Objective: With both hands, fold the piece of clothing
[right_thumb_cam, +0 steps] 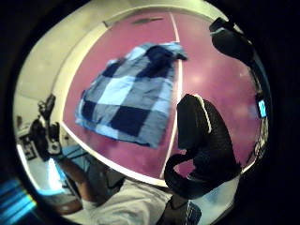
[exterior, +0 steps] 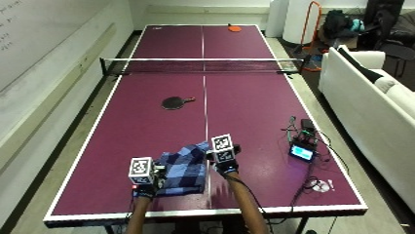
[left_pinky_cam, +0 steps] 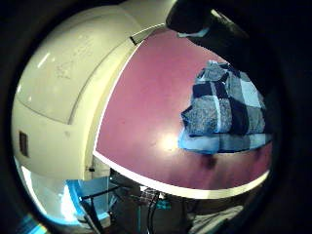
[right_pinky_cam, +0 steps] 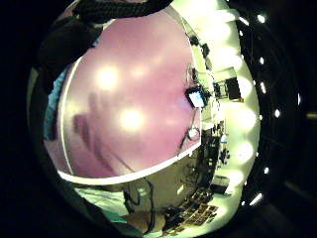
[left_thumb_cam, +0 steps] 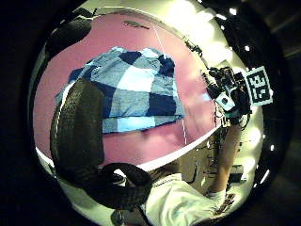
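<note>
Two gloved hands hover above the near end of a table-tennis table (exterior: pixel 259 117). The left hand (exterior: pixel 145 181) is at the left edge of the one piece of clothing, a blue plaid shirt (exterior: pixel 183 168), and the right hand (exterior: pixel 223 158) at its right edge, so the shirt lies between them. In the palm views each hand's fingers (left_thumb_cam: pixel 77 127) curve loosely with nothing in them, and the cloth lies on the table below, apart from the palms. The right hand's fingers (right_thumb_cam: pixel 201 136) likewise close on nothing.

The shirt is a rough folded rectangle, lying flat just left of the white centre line, near the table's front edge (exterior: pixel 207 213). A strip of bare purple surface separates it from that edge, and wide open surface runs left, right and toward the net (exterior: pixel 204 65).

Further out lie one dark paddle (exterior: pixel 175 102) before the net, one orange paddle (exterior: pixel 234 28) at the far end, and one small device with a lit screen (exterior: pixel 302 152), cables trailing beside it, near the right edge.
</note>
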{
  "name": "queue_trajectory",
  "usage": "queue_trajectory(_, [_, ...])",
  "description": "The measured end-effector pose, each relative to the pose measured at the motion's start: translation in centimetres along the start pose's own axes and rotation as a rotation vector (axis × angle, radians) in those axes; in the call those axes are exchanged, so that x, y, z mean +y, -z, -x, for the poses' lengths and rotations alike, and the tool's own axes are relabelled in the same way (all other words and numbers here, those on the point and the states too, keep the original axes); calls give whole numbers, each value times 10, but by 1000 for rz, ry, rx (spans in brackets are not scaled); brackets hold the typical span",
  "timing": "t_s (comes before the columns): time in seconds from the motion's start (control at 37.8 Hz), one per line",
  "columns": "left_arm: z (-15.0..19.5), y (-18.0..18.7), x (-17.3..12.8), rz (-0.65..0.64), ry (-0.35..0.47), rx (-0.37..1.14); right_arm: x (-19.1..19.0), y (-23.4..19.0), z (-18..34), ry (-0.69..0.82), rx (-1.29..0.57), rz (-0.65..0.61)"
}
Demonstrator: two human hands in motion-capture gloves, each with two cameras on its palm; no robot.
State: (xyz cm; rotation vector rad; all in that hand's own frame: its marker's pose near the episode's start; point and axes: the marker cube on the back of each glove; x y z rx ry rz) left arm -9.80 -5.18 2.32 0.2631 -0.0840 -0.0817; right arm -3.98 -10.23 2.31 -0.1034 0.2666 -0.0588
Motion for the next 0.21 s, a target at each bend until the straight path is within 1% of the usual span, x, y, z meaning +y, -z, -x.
queue_trajectory(0.05, [-18,0,9,82,-11,50,4,0,-17,-34,-6,-2])
queue_trajectory(0.08, [-23,-1,9,98,-17,54,6,2,-22,-43,-10,-6])
queue_trajectory(0.21, [-38,-8,4,100,-53,44,15,4,-30,-50,-7,-16])
